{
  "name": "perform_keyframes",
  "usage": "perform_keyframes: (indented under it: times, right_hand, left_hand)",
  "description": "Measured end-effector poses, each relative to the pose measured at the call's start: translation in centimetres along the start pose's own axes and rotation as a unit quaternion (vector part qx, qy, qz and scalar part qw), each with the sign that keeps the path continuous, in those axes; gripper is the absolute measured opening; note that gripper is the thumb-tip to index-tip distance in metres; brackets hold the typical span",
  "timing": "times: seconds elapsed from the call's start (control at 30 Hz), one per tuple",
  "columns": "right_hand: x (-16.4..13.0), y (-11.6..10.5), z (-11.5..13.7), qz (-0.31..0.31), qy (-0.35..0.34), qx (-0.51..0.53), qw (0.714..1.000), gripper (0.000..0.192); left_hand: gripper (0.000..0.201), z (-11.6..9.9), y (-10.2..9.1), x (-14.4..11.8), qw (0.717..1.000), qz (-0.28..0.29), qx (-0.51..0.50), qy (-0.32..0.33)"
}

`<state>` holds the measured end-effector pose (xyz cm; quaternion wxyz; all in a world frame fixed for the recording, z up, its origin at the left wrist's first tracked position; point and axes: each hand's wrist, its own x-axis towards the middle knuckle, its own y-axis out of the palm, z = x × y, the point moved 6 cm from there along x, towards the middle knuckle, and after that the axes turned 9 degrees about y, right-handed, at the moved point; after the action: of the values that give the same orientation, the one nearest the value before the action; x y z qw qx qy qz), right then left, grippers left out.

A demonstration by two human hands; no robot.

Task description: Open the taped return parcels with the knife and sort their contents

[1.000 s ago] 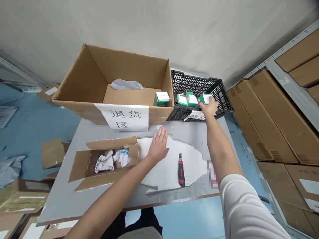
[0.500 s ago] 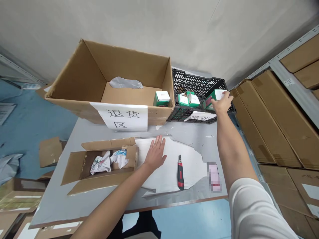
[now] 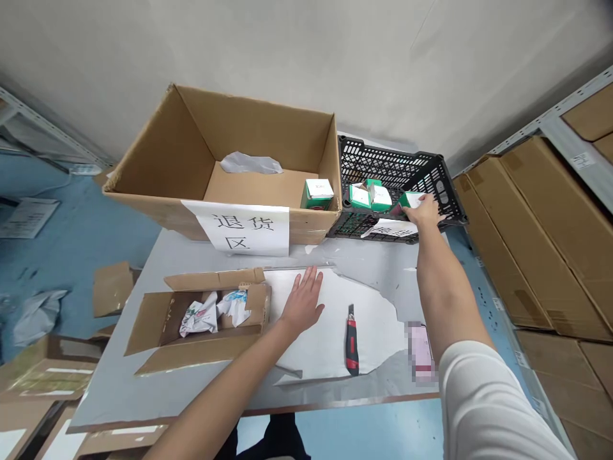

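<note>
**Right hand on a green box at the crate's front edge**

While the left hand (image 3: 302,302) lies flat with fingers spread on the white sheet (image 3: 335,326) at mid-frame, the right hand (image 3: 424,211) reaches to the upper right and closes its fingers around a small green-and-white box (image 3: 410,200) just inside the front rim of the black plastic crate (image 3: 397,163). Two more green-and-white boxes (image 3: 370,195) sit together in the crate to the left of the held one, and a fourth (image 3: 317,193) stands in the right corner of the large cardboard box (image 3: 191,147), which touches the crate's left side.

Bare table (image 3: 143,390) shows along the lower left edge. Between the two forearms lies one red and black utility knife (image 3: 351,338), near the sheet's torn right edge. One small opened carton (image 3: 201,316), left of centre, holds two crumpled wads of paper and touches the sheet.

A paper sign (image 3: 239,227) on the big box's front reads 退货区. A second slip hangs on the crate's front, its writing too small to read.
</note>
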<state>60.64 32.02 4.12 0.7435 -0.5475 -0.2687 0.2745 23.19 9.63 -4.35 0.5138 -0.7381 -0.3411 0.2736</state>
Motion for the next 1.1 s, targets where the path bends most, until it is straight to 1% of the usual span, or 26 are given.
perform_keyframes:
  times: [0.1, 0.23, 0.33, 0.43, 0.57, 0.73, 0.93, 1.1]
  right_hand:
    - [-0.1, -0.2, 0.0, 0.021, 0.006, -0.005, 1.0, 0.062]
    - [-1.0, -0.6, -1.0, 0.027, 0.008, -0.013, 1.0, 0.072]
    - [-1.8, -0.8, -1.9, 0.021, 0.002, -0.047, 0.999, 0.079]
    - [-2.2, -0.9, -2.3, 0.037, -0.019, -0.078, 0.996, 0.08]
    - [-2.3, -0.9, -2.2, 0.068, -0.049, -0.092, 0.992, 0.079]
    - [-2.4, -0.8, -2.0, 0.099, -0.057, -0.092, 0.989, 0.077]
    - [-3.0, -0.6, -1.4, 0.108, -0.081, -0.114, 0.984, 0.081]
    - [-3.2, -0.6, -1.4, 0.12, -0.076, -0.124, 0.982, 0.083]
  left_hand:
    - [0.072, -0.2, 0.0, -0.1, 1.0, 0.009, 0.0, -0.003]
    - [0.074, -0.4, -0.2, -0.3, 1.0, 0.018, -0.003, -0.002]
    - [0.074, -0.5, -0.4, -0.5, 1.0, 0.019, -0.005, 0.003]
    - [0.075, -0.6, -0.5, -0.6, 1.0, 0.024, -0.006, 0.007]
    - [0.075, -0.7, -0.2, -0.8, 0.999, 0.041, -0.008, 0.015]
    - [0.076, -1.1, 0.1, -1.4, 0.999, 0.046, -0.007, 0.018]
    - [0.078, -1.3, -0.3, -1.5, 0.999, 0.033, -0.005, 0.014]
    - [0.08, -1.3, -0.4, -1.7, 0.999, 0.03, -0.007, 0.01]
